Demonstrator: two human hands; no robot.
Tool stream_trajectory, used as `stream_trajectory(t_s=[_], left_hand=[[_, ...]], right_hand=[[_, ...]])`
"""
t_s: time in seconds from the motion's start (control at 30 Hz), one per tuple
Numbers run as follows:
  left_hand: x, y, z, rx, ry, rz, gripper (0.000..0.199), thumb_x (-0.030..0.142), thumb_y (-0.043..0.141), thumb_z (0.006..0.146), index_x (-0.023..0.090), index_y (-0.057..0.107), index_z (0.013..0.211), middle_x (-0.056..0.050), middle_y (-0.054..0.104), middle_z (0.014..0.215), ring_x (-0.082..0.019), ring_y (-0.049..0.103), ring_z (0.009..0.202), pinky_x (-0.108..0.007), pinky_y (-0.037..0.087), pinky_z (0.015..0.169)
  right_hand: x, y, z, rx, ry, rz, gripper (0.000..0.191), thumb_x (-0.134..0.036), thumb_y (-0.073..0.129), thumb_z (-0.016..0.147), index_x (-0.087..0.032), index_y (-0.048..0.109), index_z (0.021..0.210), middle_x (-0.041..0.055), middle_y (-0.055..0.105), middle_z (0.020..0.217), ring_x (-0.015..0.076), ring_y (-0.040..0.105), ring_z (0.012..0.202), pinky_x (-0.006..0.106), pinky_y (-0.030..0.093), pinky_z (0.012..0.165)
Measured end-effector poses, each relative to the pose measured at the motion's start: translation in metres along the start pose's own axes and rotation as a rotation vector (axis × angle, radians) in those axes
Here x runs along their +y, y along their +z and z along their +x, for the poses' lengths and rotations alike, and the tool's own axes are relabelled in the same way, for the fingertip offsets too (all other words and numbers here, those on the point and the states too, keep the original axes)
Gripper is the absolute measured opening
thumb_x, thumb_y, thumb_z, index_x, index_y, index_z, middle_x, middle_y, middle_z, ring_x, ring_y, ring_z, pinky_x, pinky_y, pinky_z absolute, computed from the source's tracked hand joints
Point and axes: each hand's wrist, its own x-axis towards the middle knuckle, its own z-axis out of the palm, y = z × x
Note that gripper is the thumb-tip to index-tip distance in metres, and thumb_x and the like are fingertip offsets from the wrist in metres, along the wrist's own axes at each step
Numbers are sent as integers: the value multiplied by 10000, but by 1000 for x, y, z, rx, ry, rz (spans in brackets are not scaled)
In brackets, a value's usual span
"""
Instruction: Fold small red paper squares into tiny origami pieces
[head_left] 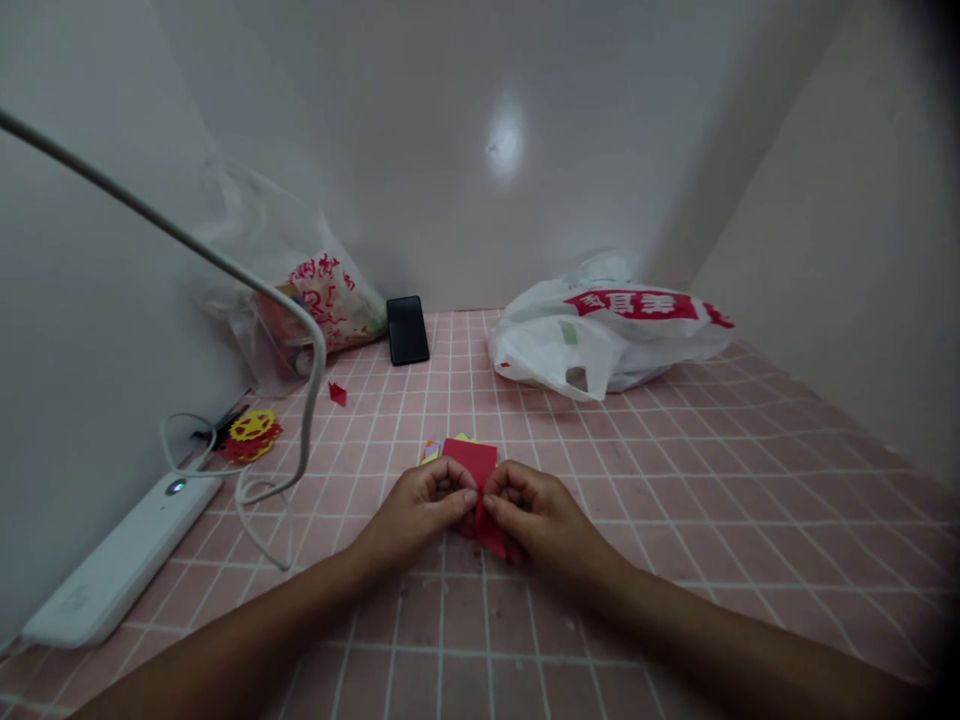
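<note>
A folded piece of red paper (pixel 491 532) is pinched between my two hands, low in the middle of the view. My left hand (pixel 442 497) grips its left side with thumb and fingers, and my right hand (pixel 529 505) grips the right side, the thumbs almost touching. Just beyond the fingers, a flat red sheet (pixel 472 457) lies on top of yellow and patterned paper (pixel 430 451) on the tiled surface.
A white power strip (pixel 120 560) with a looping cable lies at the left, near yellow and red paper cutouts (pixel 253 426). A small red scrap (pixel 337 393), a black phone (pixel 407 330) and two plastic bags (pixel 345 300) (pixel 555 340) sit farther back.
</note>
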Motion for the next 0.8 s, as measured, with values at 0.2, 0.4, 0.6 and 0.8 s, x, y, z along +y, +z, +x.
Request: stream_trajectory(t_s=[0.2, 0.4, 0.6, 0.8], left_hand=[[-2, 0, 1, 13, -6, 45, 188, 312, 666, 729, 166, 556, 772, 30, 550, 669, -108, 508, 596, -242, 374, 588], [1, 0, 0, 45, 6, 130, 122, 271, 621, 733, 169, 555, 750, 35, 530, 647, -108, 479, 589, -239, 350, 572], [-1, 1, -1, 53, 32, 150, 106, 257, 613, 744, 167, 559, 756, 28, 536, 662, -114, 481, 611, -242, 361, 588], [0, 3, -1, 77, 4, 163, 113, 268, 616, 705, 176, 554, 728, 35, 521, 648, -115, 468, 591, -240, 343, 571]], right_hand=[[3, -2, 0, -2, -26, -71, 118, -236, 559, 841, -204, 505, 742, -43, 544, 535, 85, 451, 430, 204, 304, 416], [7, -2, 1, -17, -35, -98, 112, -234, 550, 862, -206, 511, 760, -34, 556, 560, 96, 468, 461, 215, 316, 439], [4, -1, -1, -5, -43, -106, 122, -247, 562, 853, -205, 513, 750, -31, 548, 574, 99, 469, 476, 219, 311, 450], [4, -1, -1, -29, -21, -91, 112, -258, 563, 847, -209, 515, 759, -38, 545, 555, 101, 463, 460, 218, 312, 445]])
